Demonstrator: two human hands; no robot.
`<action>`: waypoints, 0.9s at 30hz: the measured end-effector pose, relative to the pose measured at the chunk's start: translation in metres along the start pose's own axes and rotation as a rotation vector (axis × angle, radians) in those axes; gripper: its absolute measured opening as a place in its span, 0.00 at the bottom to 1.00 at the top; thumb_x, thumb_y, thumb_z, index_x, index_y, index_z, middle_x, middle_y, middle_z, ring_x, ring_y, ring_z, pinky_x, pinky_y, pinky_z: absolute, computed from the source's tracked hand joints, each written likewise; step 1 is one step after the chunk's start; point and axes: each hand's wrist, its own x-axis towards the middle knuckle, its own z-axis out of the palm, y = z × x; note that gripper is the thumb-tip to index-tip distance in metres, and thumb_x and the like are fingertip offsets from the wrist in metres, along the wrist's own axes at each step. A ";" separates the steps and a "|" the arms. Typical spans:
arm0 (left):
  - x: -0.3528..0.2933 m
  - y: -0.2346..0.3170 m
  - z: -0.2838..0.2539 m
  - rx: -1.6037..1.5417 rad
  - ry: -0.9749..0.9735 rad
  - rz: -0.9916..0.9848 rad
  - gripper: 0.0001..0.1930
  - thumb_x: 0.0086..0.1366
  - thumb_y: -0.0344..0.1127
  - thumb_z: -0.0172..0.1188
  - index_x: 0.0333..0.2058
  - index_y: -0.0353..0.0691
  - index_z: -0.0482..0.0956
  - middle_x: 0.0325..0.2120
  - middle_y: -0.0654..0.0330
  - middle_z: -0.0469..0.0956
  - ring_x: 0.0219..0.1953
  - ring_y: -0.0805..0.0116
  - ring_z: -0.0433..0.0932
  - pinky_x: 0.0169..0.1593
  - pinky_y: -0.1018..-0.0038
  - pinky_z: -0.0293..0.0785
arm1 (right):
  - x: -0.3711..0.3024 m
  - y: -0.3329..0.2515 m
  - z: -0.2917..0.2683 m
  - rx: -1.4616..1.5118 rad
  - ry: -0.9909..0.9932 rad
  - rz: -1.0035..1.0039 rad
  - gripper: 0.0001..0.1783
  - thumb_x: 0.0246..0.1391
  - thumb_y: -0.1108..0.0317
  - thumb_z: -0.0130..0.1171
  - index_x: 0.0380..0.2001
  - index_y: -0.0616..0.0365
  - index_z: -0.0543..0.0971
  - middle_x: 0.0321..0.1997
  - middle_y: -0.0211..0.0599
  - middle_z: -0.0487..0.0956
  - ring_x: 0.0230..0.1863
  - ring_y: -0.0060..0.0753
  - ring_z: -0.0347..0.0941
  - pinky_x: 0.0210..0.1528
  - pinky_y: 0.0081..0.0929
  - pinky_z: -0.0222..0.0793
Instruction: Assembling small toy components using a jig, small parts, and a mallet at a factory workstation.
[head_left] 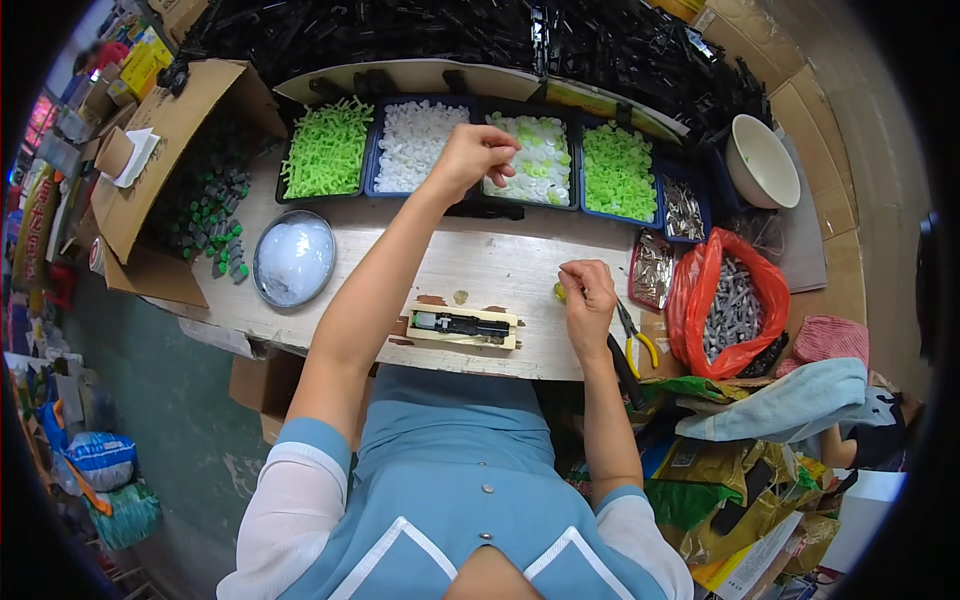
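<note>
My left hand is over the tray row, between the tray of white pieces and the tray of mixed white and green round pieces. Its fingers are pinched together; whatever they hold is too small to make out. Above the right part of the table, my right hand is closed on a small yellow-green piece that shows at its fingertips. Between my arms, near the table's front edge, a cream-coloured holder carries a long black part with a whitish-green end.
Bright green pieces fill trays left and right. A dish of white grease-like stuff stands left, by a carton. Yellow-handled pliers, a red bag of grey parts and a white bowl are right. Black parts pile behind.
</note>
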 end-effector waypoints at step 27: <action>-0.203 -0.059 -0.007 -0.837 -0.201 0.033 0.03 0.55 0.22 0.58 0.30 0.32 0.76 0.32 0.57 0.71 0.29 0.65 0.78 0.32 0.72 0.80 | 0.011 -0.091 0.022 0.156 -0.531 -0.474 0.12 0.34 0.79 0.60 0.27 0.52 0.80 0.27 0.27 0.73 0.31 0.30 0.66 0.35 0.26 0.57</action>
